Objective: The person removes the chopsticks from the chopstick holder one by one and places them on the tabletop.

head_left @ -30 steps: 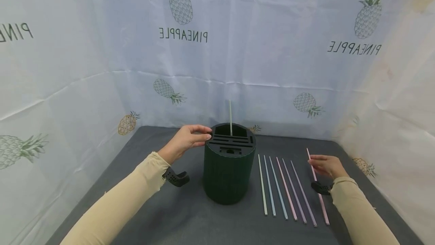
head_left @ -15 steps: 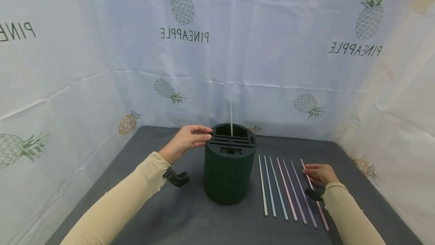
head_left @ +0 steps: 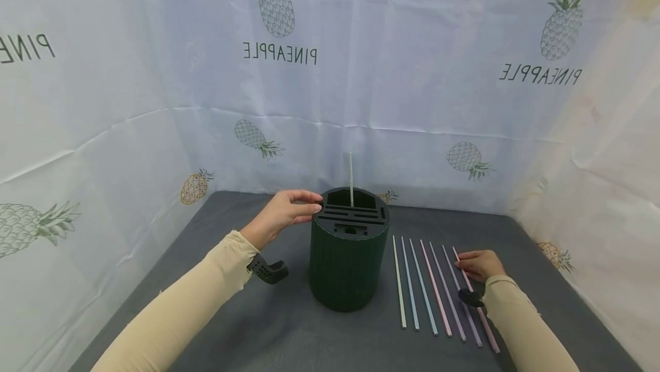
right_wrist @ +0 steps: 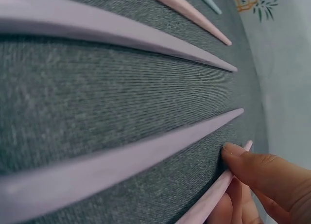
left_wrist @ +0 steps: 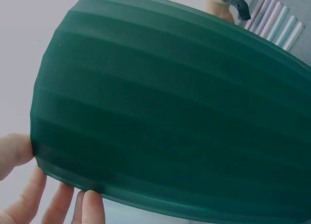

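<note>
A dark green round knife holder (head_left: 346,269) with a slotted black top stands on the table. My left hand (head_left: 282,214) holds its upper rim at the left; in the left wrist view thumb and fingers rest against the green wall (left_wrist: 160,107). My right hand (head_left: 480,265) pinches a pink chopstick (head_left: 487,326) between thumb and fingers near its thin end. It lies low along the table, at the right end of a row. In the right wrist view, a purple chopstick (right_wrist: 126,158) lies just beside the pinched one.
Several chopsticks lie side by side right of the holder, among them a pale green one (head_left: 399,286) and a pink one (head_left: 436,292). One light chopstick (head_left: 351,174) stands upright in the holder's rear opening. A white pineapple-print curtain (head_left: 361,85) surrounds the dark table (head_left: 247,326).
The right hand has slid the pink chopstick to the left and slightly nearer, up beside the purple one, turning it more in line with the row. The left hand stays at the rim.
</note>
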A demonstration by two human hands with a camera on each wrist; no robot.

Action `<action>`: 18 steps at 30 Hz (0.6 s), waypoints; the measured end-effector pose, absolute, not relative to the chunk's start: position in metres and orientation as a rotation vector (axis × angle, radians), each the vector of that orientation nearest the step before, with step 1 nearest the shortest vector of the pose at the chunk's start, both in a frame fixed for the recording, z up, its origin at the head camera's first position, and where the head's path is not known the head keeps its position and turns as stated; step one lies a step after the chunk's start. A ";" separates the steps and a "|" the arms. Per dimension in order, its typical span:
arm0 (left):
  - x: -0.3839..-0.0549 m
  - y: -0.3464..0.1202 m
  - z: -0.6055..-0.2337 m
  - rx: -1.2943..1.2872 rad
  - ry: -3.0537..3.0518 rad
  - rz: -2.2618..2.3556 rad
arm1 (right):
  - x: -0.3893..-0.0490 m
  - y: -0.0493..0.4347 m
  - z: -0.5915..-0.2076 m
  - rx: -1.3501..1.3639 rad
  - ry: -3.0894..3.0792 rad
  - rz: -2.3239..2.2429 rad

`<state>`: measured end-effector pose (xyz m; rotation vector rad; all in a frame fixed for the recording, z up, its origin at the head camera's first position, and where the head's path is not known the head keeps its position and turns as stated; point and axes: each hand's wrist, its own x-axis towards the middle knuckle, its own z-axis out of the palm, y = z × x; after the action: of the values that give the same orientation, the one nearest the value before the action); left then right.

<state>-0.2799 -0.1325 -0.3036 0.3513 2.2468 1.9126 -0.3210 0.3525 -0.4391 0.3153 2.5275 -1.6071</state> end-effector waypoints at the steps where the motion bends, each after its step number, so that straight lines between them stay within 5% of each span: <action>1: -0.280 -0.133 -0.303 0.350 2.246 1.913 | -0.321 0.352 -0.439 0.304 2.539 -1.593; 18: -0.279 -0.133 -0.303 0.355 2.246 1.911 | -0.320 0.350 -0.439 0.298 2.556 -1.570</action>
<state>-0.2793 -0.1327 -0.3035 0.3546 2.2456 1.9115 -0.3195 0.3497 -0.4388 0.2984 2.5558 -1.5696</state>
